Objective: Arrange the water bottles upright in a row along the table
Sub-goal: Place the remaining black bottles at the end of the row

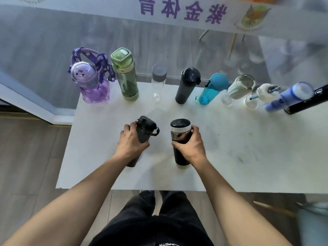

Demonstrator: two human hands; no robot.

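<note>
Two bottles are being held upright near the middle of the worktop point(230, 148), well apart from the row at the far edge. The left grip point(132, 139) is curling round the body of the dark grey bottle point(144, 129), just below its cap and side loop. The right grip point(190, 144) is wrapping round the black and silver flask point(180, 134) at mid-height. Holding each by the waist is keeping it vertical and leaving the base free for setting down. From this steep angle it is hard to tell whether the bases are touching the worktop or hanging just above it.

Along the far edge a row is standing: purple bottle point(90, 82), green bottle point(126, 77), clear bottle point(158, 80), tall dark bottle point(187, 84), teal bottle point(212, 88), pale cup point(239, 87), white bottle point(262, 93) and blue bottle point(287, 96). A black case point(305, 102) is lying just beside the blue one, closing off the right end. The gaps either side of the clear bottle are probably the easiest openings, though the neighbours are standing near enough to be knocked.
</note>
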